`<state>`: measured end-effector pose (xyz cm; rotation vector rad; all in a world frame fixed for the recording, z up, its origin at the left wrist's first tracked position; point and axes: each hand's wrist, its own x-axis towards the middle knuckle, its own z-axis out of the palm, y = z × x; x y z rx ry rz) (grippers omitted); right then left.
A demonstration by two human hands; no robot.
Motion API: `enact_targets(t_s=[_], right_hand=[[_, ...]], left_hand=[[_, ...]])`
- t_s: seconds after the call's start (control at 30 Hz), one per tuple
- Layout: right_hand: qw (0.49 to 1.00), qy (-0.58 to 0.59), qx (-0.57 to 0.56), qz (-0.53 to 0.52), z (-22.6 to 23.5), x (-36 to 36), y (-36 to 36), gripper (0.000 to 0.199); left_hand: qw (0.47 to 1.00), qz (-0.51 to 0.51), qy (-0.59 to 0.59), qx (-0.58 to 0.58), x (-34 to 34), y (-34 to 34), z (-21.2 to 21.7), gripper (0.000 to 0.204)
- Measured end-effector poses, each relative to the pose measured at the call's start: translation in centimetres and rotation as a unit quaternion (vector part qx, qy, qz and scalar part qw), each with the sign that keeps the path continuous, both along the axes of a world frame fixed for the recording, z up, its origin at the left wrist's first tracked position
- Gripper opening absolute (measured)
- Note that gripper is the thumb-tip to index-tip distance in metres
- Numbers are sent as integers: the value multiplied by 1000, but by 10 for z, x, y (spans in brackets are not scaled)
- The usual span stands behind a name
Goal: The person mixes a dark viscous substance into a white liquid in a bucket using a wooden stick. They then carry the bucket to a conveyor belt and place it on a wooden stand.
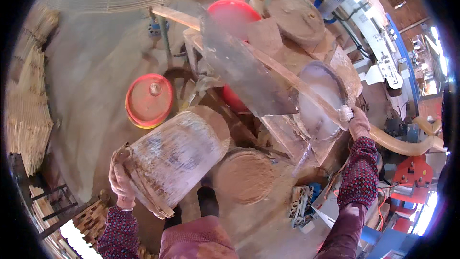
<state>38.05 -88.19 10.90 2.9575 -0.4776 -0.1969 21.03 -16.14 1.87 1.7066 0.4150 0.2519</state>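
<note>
One whitish, brown-caked bucket (175,153) sits tilted in the left grip (121,181).

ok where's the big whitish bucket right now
In the head view, the whitish bucket is left of centre, tilted, with the left hand at its lower-left end; the round red object shows just above it.

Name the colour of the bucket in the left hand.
The bucket is dirty white, crusted with brown, best seen in the head view.
</note>
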Motion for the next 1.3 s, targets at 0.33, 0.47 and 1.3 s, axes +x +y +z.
enact_targets(t_s=[0.33,0.47,1.3], right_hand=[[963,-195,177,-56,14,-78,-40,34],[848,-251,420,-203,75,-133,176,29],[900,-23,326,289,-9,-179,600,45]], left_hand=[[984,4,-85,156,9,-10,-1,30],[976,-23,-94,194,4,-7,7,30],[979,-51,-57,190,6,-22,15,43]])
